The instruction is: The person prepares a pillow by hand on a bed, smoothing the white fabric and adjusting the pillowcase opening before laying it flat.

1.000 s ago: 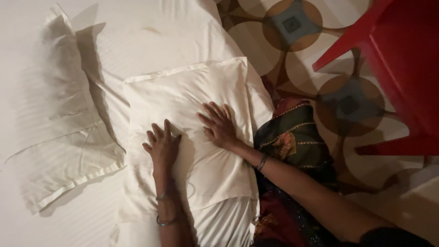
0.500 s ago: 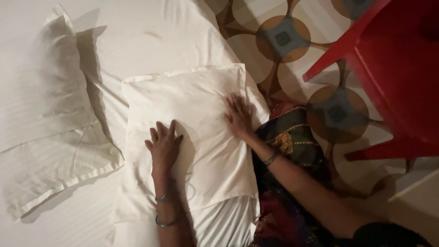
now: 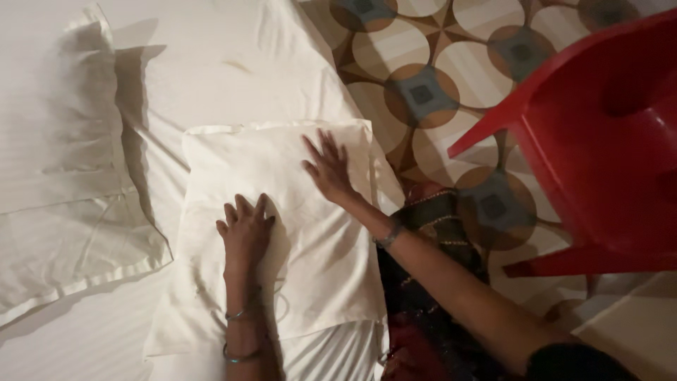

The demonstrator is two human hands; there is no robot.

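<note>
Pillow [image 3: 282, 233]: cream-white, lying flat on the bed, centre of the frame, near the bed's right edge.
Left hand [image 3: 245, 229]: palm down, fingers spread, pressed flat on the pillow's middle; grip released, clasping nothing.
Right hand [image 3: 327, 168]: flat on the pillow's upper right corner, fingers splayed; grip released too.
Second pillow [image 3: 67, 183]: left side of the frame, rumpled, apart from the first.
Bed sheet [image 3: 211, 70]: white, beneath both pillows.
Red chair [image 3: 599, 148]: right side, standing on the patterned floor [image 3: 423, 77].
</note>
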